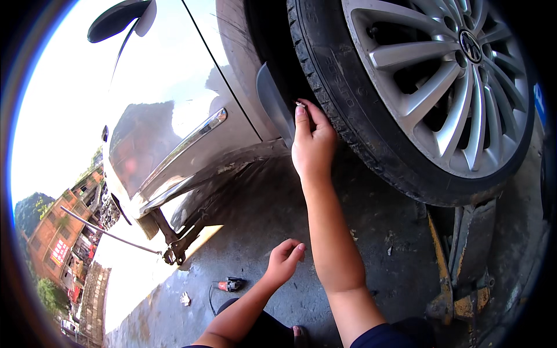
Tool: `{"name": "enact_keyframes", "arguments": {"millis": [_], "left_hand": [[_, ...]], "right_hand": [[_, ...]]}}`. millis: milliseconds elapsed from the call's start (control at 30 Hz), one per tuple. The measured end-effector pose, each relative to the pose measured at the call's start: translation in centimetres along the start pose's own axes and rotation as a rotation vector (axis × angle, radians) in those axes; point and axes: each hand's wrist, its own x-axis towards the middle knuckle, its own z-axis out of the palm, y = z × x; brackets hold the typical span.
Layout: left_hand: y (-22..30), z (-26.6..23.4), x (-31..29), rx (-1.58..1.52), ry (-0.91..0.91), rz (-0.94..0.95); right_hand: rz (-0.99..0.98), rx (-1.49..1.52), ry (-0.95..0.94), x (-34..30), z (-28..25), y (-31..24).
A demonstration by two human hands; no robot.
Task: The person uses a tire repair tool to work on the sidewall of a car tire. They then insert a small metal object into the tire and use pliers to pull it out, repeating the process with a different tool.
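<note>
My right hand [313,142] is raised to the gap between a car tire [342,98] and the grey mud flap [274,104] at the wheel arch. Its thumb and forefinger pinch a small pale piece [300,105], too small to name. The tire sits on a silver multi-spoke wheel [423,101], just right of these fingertips. Lower down, my left hand [284,264] hangs over the dark floor with its fingers curled in. Nothing shows in it.
The silver car body [174,122] fills the upper left. A jack [176,249] with a long rod [110,235] stands beneath its sill. An orange and black power tool [230,284] and a crumpled white scrap [185,298] lie on the floor. A yellow-edged metal stand [464,278] is under the wheel.
</note>
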Motion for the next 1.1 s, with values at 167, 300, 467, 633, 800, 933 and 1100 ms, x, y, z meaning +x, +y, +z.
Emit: {"name": "enact_keyframes", "arguments": {"millis": [167, 300, 467, 633, 800, 933, 1100], "left_hand": [[4.5, -1.0, 1.2, 0.481, 0.184, 0.461], [17.1, -3.0, 7.1, 0.807, 0.246, 1.177], [28.1, -2.6, 15.5, 1.380, 0.035, 1.276], [29.6, -1.4, 16.2, 1.566, -0.210, 1.185], [29.7, -1.9, 17.7, 1.557, -0.275, 1.319], [30.0, -2.2, 18.2, 1.633, -0.291, 1.295], [26.6, -2.5, 20.8, 1.628, 0.010, 1.238]], "right_hand": [[-0.101, -0.155, 0.059, -0.4, 0.0, 0.3], [-0.100, -0.079, 0.116, -1.5, 0.0, -0.5], [-0.266, -0.194, 0.088, -1.9, -0.8, -0.1], [-0.252, -0.215, 0.087, -1.8, -1.2, 0.6], [-0.232, -0.120, 0.059, -1.8, -0.7, 0.6], [-0.356, -0.146, -0.053, -2.6, -1.5, 0.9], [-0.429, -0.535, -0.168, -6.5, -2.8, 5.7]]}}
